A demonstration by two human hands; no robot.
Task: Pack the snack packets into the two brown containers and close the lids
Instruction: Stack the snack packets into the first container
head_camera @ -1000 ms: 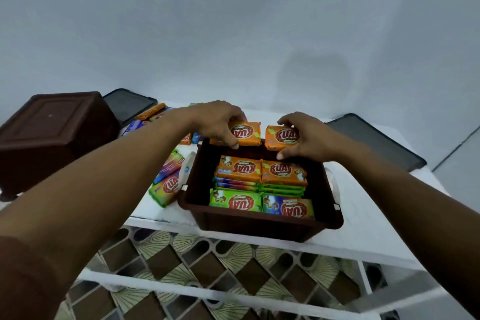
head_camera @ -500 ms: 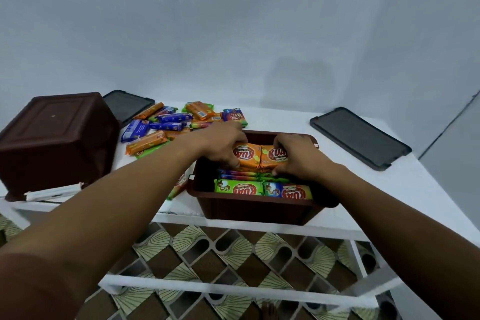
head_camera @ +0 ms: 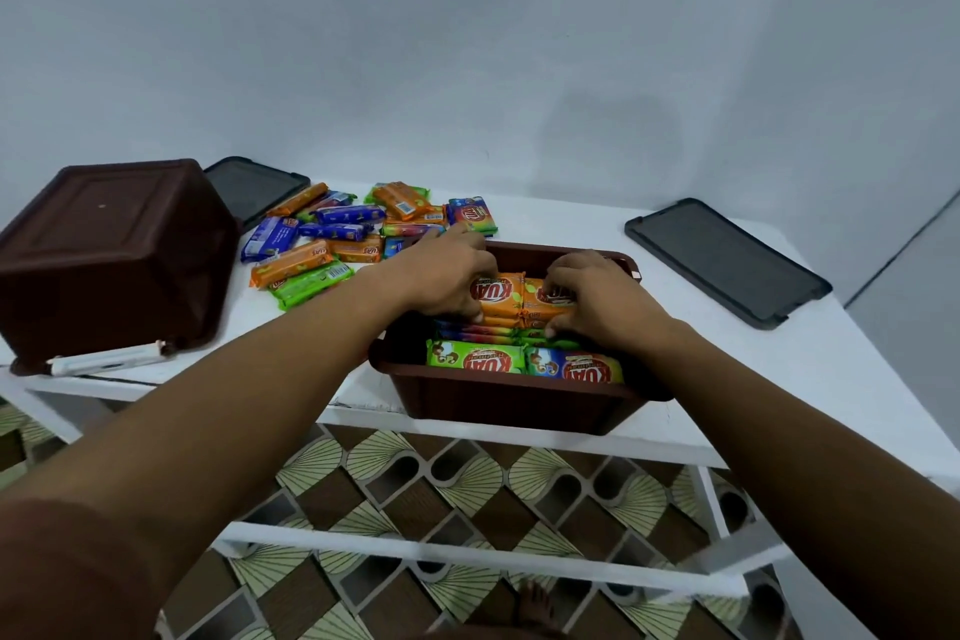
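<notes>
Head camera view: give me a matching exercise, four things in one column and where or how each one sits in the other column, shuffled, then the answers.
Things
1. upturned brown container
2. open brown container
3. right-hand lid
4. orange packets

Places or states
A. flat on the table, far right
B. gripped by the left hand and right hand
C. bottom up, far left
D. at the front edge, part filled

Pairs: 1-C, 2-D, 3-A, 4-B
</notes>
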